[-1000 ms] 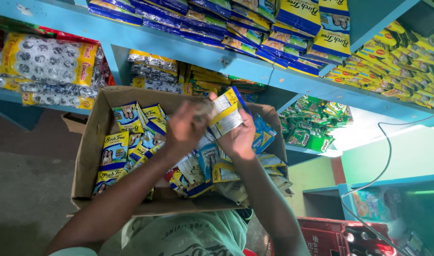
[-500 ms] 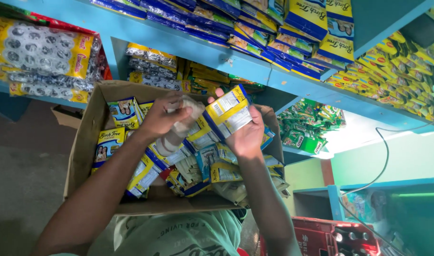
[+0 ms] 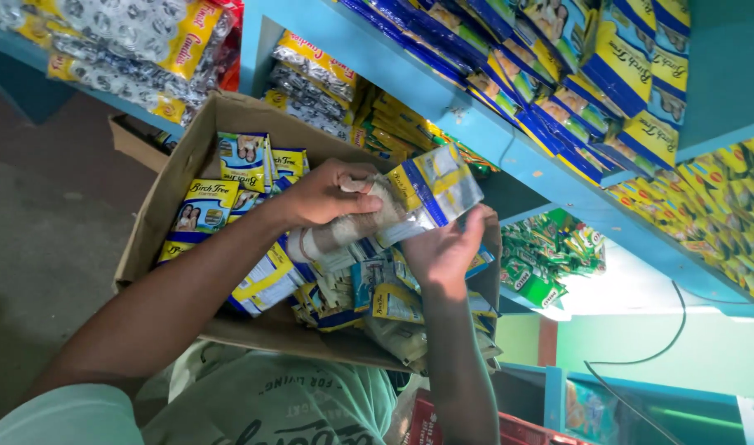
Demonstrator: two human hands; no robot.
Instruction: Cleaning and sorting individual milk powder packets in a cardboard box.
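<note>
The blue shelves (image 3: 509, 156) run from the top centre down to the right edge of the frame, packed with blue and yellow packets, so a swing of the lifted strip could knock the front row loose. Below them, filling the centre and left, sits the open cardboard box (image 3: 175, 194), crammed with loose sachets; it looks propped against the person's body at the bottom edge, and with both hands busy above it, it could tip and spill towards the lower right.

The sachet strip (image 3: 430, 189), silvery with a yellow and blue end, lies just above the box's middle, stretched between the 2 hands. It seems limp, so the free part could sag, snag on the sachets beneath, or slide out of a loose hold.

The left hand (image 3: 327, 194) is curled closed over the strip's left part, knuckles up. The right hand (image 3: 443, 251), right of centre, is half open, its fingers (image 3: 473, 222) pressed up against the strip's lower right edge, pinching it lightly.
</note>
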